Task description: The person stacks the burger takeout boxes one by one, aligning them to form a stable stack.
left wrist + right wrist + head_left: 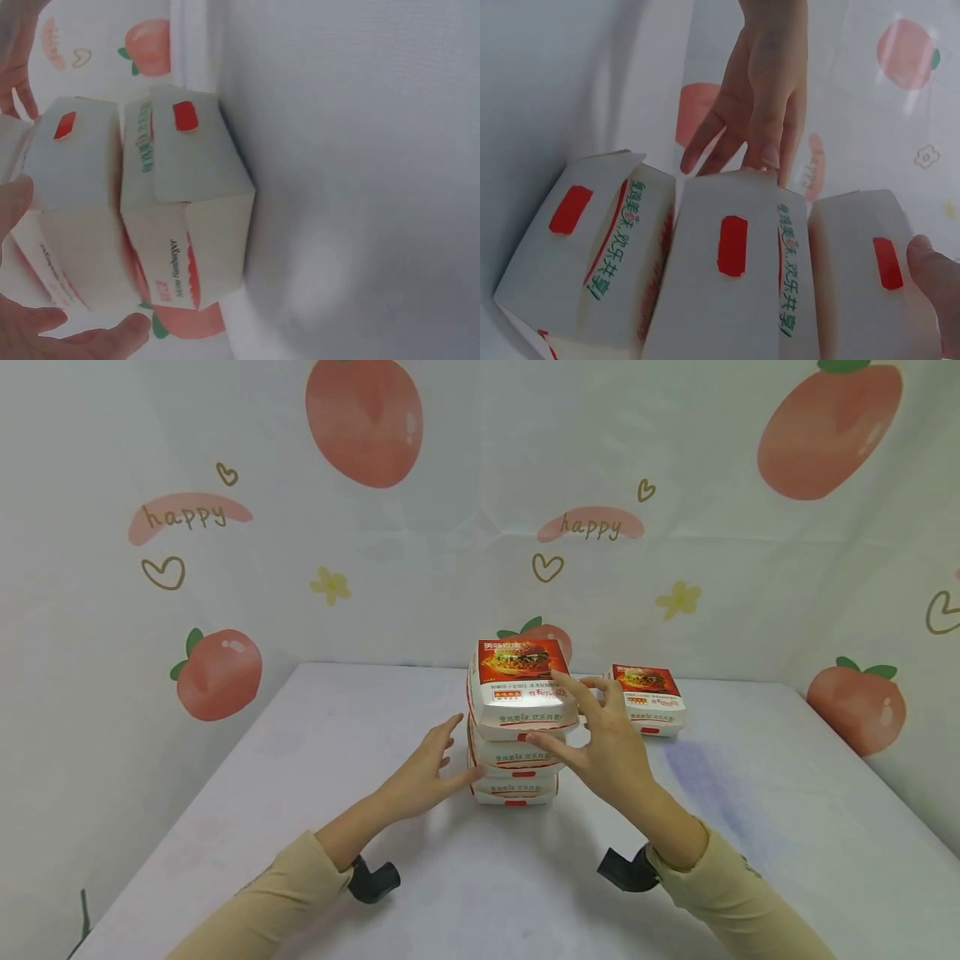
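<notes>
Three white burger boxes stand stacked on the table, the top box (516, 697) showing a red lid with a burger picture. Beneath it are the middle box (517, 755) and the bottom box (516, 789). My right hand (611, 739) holds the top box at its right front corner, thumb by the front tab and fingers at the lid's right side. To the left of the stack, my left hand (423, 781) has its fingers extended and spread, with the thumb close to the middle box. In the right wrist view, that left hand (761, 112) reaches beside the middle box.
Another burger box (647, 703) sits behind and to the right of the stack. The white table (315, 735) ends at a printed cloth backdrop (450, 527) with fruit pictures. Black wrist devices (372, 881) are worn at both cuffs.
</notes>
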A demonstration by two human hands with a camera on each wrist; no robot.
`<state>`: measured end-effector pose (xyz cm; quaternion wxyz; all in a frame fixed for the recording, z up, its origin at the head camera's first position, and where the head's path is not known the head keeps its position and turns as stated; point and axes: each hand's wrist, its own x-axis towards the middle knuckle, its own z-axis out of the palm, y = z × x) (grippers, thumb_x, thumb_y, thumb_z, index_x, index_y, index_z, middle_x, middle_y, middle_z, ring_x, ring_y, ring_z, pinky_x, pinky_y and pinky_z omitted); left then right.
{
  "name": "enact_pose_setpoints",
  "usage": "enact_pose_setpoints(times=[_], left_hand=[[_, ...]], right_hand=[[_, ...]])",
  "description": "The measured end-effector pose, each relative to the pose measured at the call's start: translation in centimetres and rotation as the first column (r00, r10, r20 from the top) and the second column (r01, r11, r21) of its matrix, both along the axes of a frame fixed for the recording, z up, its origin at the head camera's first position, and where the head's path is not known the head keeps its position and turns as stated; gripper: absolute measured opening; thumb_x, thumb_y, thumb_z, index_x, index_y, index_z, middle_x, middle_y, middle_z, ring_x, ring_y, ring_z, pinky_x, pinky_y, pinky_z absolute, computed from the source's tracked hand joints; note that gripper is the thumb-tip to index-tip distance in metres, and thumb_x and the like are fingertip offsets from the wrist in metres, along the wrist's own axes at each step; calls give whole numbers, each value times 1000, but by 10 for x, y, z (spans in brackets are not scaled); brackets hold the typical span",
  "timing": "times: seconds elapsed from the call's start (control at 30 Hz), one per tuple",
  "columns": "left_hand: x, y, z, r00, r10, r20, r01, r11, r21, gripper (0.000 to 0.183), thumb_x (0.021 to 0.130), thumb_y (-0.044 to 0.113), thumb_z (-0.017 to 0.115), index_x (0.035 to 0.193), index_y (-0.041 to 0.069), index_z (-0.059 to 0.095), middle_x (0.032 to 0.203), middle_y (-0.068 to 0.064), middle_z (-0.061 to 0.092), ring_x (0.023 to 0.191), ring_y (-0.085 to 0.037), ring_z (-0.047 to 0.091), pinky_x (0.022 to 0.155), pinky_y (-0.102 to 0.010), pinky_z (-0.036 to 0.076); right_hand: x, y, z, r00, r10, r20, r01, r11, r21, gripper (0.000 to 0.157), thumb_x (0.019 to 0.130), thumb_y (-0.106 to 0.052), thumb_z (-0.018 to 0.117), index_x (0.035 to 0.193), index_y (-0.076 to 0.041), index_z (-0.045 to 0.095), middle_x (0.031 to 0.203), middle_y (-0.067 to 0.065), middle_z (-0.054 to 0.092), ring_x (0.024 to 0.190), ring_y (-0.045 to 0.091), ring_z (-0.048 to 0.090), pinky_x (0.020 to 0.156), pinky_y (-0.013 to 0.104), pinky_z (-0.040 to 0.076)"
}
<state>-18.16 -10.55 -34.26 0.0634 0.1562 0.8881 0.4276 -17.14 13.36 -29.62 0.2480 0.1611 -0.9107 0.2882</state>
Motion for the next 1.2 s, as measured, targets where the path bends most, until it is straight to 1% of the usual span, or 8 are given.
enact_pose_setpoints(times=[0.13, 0.27, 0.4, 0.6, 0.7, 0.83, 0.93, 1.2], left_hand=[[-1, -5, 6, 1000, -4, -10, 4, 1000, 19, 89, 87, 38, 65, 151, 12, 9, 152, -18, 20, 138, -38, 30, 108, -49, 38], [0, -8, 16, 999, -18, -41, 20, 999, 46, 88, 87, 38, 64, 151, 13, 8, 153, -17, 17, 140, -38, 27, 109, -49, 37], [1, -9, 26, 997, -28, -76, 33, 997, 69, 86, 88, 37, 63, 151, 14, 8, 155, -16, 14, 141, -37, 26, 110, -48, 36], [3, -5, 35, 992, -11, -126, 22, 996, 85, 85, 88, 36, 64, 150, 14, 11, 154, -11, 17, 141, -32, 28, 110, -43, 38], [3, -2, 37, 988, -16, -156, 31, 995, 92, 84, 88, 35, 64, 150, 13, 11, 153, -12, 19, 140, -33, 29, 110, -44, 38], [4, 2, 40, 981, -26, -191, 44, 995, 91, 83, 88, 33, 63, 150, 13, 12, 152, -13, 21, 140, -34, 29, 109, -44, 38], [4, 4, 41, 977, -26, -212, 45, 995, 87, 82, 88, 32, 64, 150, 13, 13, 151, -12, 23, 139, -34, 29, 109, -44, 39], [1, 9, 40, 973, -32, -230, 56, 994, 96, 82, 89, 31, 63, 150, 12, 12, 152, -13, 22, 140, -36, 27, 108, -46, 39]], right_hand=[[0, 7, 3, 1000, -1, 3, 1, 999, -44, 72, 73, -37, 78, 136, -26, 44, 128, 16, 39, 96, 30, 61, 66, 37, 54], [-2, 17, 5, 999, 12, -48, -17, 994, -110, 68, 76, -29, 77, 135, -20, 46, 125, 18, 40, 97, 29, 59, 76, 43, 54], [-4, 28, 6, 996, 14, -91, -29, 985, -168, 56, 82, -24, 71, 133, -15, 49, 121, 19, 43, 97, 27, 56, 80, 40, 52], [-10, 47, 4, 996, -26, -81, 8, 977, -214, 45, 90, -21, 61, 133, -12, 50, 120, 22, 45, 99, 33, 56, 81, 41, 48], [-13, 56, 0, 997, -44, -67, 28, 975, -222, 44, 92, -21, 57, 134, -10, 48, 122, 22, 45, 100, 33, 56, 81, 29, 46], [-19, 69, -7, 997, -66, -49, 54, 974, -220, 45, 93, -20, 55, 135, -7, 46, 122, 25, 43, 102, 36, 54, 81, 25, 42], [-26, 80, -12, 995, -90, -50, 77, 973, -219, 46, 93, -20, 55, 135, -3, 45, 121, 27, 43, 103, 39, 52, 83, 35, 43], [-48, 106, -31, 985, -171, -37, 158, 960, -233, 44, 92, -18, 57, 130, 3, 47, 119, 32, 46, 100, 45, 53, 84, 51, 44]])
